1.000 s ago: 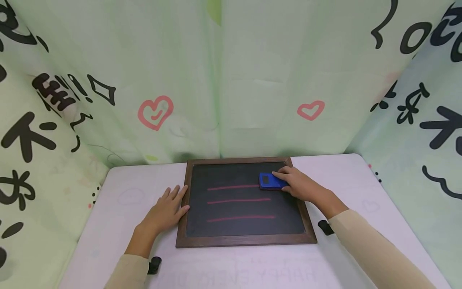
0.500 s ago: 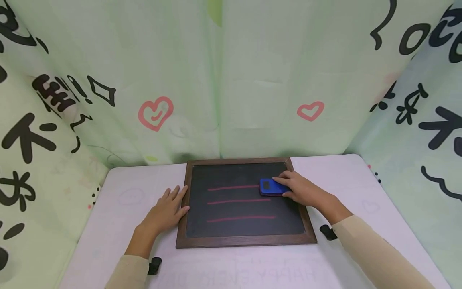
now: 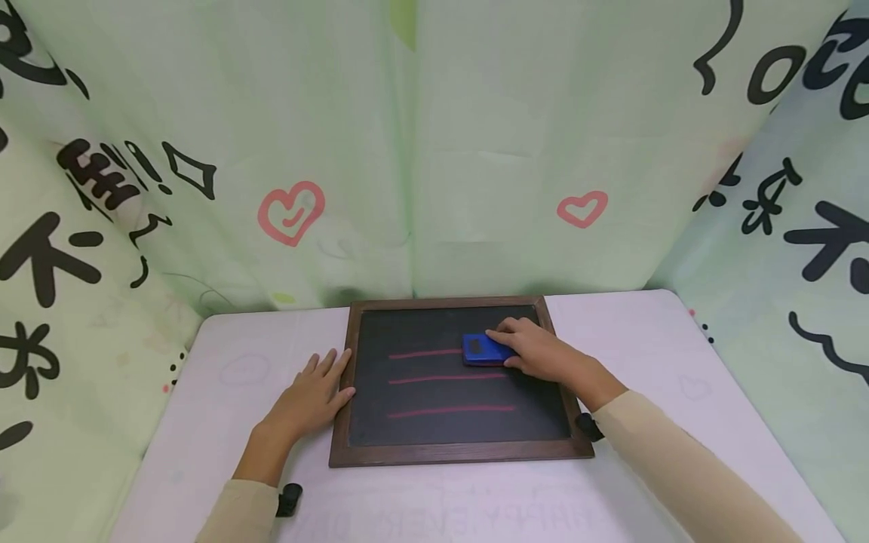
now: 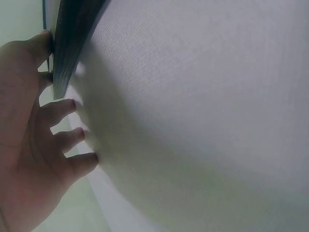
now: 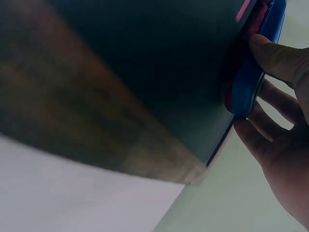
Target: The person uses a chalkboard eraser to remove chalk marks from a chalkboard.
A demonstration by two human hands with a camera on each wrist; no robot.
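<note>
A wooden-framed blackboard (image 3: pixel 434 431) lies on the table, with three pink chalk lines (image 3: pixel 448 378) across its dark face. My right hand (image 3: pixel 536 353) grips a blue board eraser (image 3: pixel 483 350), thumb on the near side and fingers on the far side, as the right wrist view shows. The eraser (image 5: pixel 247 89) sits on the board over the right end of the top line. My left hand (image 3: pixel 308 400) has its fingers spread, touching the left side of the frame; in the left wrist view the thumb is at the frame edge (image 4: pixel 72 43) and several fingertips rest on the table.
The pale table (image 3: pixel 407 505) extends around the board on the left, right and front. Behind and at both sides hangs a light green curtain (image 3: pixel 475 151) with black lettering and pink hearts. A black wrist camera (image 3: pixel 289 499) sits at my left sleeve.
My right hand has moved the eraser slightly down, then left along the top line, and less of that line's right end shows. The left hand has stayed in place.
</note>
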